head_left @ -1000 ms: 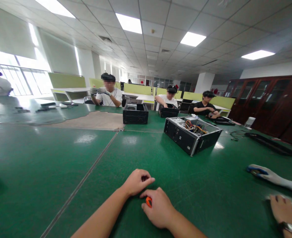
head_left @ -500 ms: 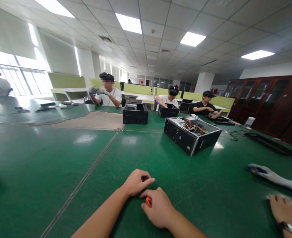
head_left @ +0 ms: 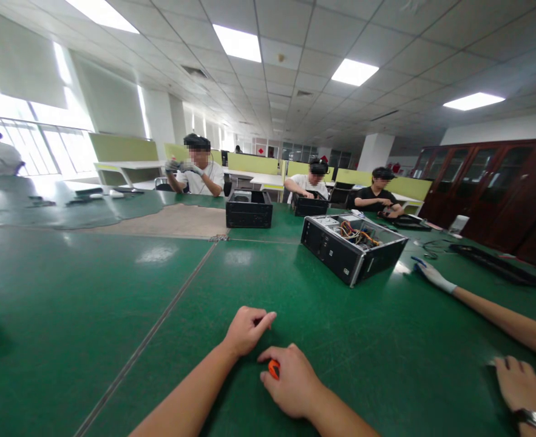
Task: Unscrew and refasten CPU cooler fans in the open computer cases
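Observation:
My right hand (head_left: 291, 382) rests on the green table mat (head_left: 113, 291), closed around a small orange object (head_left: 273, 368) of which only a bit shows. My left hand (head_left: 246, 328) lies just left of it, fingers curled loosely with the index finger pointing right; I see nothing in it. An open computer case (head_left: 352, 246) with coloured wires inside lies on the table beyond my hands.
A neighbour's gloved hand (head_left: 431, 276) reaches toward the case from the right; their other bare hand (head_left: 525, 385) with a wristwatch lies flat at lower right. Two black boxes (head_left: 248, 209) stand farther back. Several people sit along the far side. Dark cabinets line the right wall.
The neighbour's gloved hand has stretched away from the right edge toward the computer case. My left hand has shifted slightly up and its index finger has straightened. My right hand has stayed put.

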`<control>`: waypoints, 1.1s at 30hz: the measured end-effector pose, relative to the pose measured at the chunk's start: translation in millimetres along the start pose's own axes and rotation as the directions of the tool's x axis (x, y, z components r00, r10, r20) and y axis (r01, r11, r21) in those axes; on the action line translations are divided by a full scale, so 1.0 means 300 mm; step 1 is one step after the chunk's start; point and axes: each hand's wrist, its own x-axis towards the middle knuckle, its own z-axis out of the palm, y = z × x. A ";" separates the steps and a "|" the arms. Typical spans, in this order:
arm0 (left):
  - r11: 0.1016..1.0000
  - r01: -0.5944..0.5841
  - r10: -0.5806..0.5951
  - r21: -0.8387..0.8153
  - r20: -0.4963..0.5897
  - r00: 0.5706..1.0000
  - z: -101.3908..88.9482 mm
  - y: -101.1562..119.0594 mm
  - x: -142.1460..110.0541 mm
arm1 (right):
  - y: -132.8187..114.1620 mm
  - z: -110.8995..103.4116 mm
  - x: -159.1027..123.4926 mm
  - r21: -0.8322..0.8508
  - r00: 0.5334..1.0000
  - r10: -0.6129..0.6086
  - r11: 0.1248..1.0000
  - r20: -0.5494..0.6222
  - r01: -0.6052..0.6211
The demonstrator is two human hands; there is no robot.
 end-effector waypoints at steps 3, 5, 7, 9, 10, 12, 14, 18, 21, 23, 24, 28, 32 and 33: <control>1.000 -0.006 0.006 -0.005 -0.003 1.000 -0.001 0.005 -0.002 | 0.002 0.001 0.001 0.007 1.000 -0.004 1.000 -0.002 0.004; 1.000 -0.008 0.008 -0.006 0.004 1.000 -0.001 0.008 -0.001 | 0.002 0.000 0.001 0.008 1.000 -0.006 1.000 -0.004 0.006; 1.000 -0.006 0.006 -0.004 0.005 1.000 -0.002 0.012 0.001 | 0.001 -0.002 -0.001 0.008 1.000 -0.007 1.000 -0.004 0.007; 1.000 -0.003 0.003 0.001 0.004 1.000 -0.003 0.015 0.004 | -0.002 -0.003 -0.002 0.007 1.000 -0.006 1.000 -0.002 0.006; 1.000 -0.001 0.001 0.005 0.004 1.000 -0.003 0.016 0.005 | -0.003 -0.003 -0.002 0.007 1.000 -0.006 1.000 0.000 0.006; 1.000 0.001 -0.001 0.015 0.009 1.000 -0.002 0.016 0.003 | -0.004 -0.002 -0.003 0.005 1.000 -0.004 1.000 0.001 0.004; 1.000 0.003 -0.004 0.029 0.021 1.000 -0.004 0.014 -0.004 | -0.002 -0.003 -0.003 0.005 1.000 -0.004 1.000 0.001 0.004; 0.997 0.008 -0.012 0.082 0.040 0.999 -0.021 0.040 0.011 | 0.009 -0.011 -0.006 -0.001 1.000 -0.019 1.000 0.011 0.019; 0.989 -0.011 0.004 0.148 0.050 0.999 -0.023 0.133 0.120 | 0.002 -0.012 0.001 -0.015 0.998 -0.044 0.999 0.039 0.044; 0.976 -0.067 0.051 0.206 0.081 0.995 0.002 0.233 0.258 | -0.019 -0.017 0.009 -0.017 0.995 -0.062 0.998 0.074 0.063; 0.965 -0.111 0.089 0.236 0.102 0.991 0.025 0.286 0.342 | -0.031 -0.029 0.011 -0.009 0.993 -0.075 0.997 0.093 0.076; 0.897 -0.242 0.183 0.371 0.187 0.965 0.144 0.428 0.681 | -0.004 -0.210 -0.055 0.109 0.981 -0.168 0.981 0.099 0.157; 0.830 -0.207 0.096 0.517 0.233 0.968 0.201 0.375 0.866 | 0.339 -0.575 -0.291 0.138 0.988 -0.151 0.978 -0.026 0.154; 0.816 -0.195 0.071 0.544 0.241 0.968 0.201 0.345 0.883 | 0.478 -0.657 -0.362 0.146 0.986 -0.148 0.977 -0.078 0.158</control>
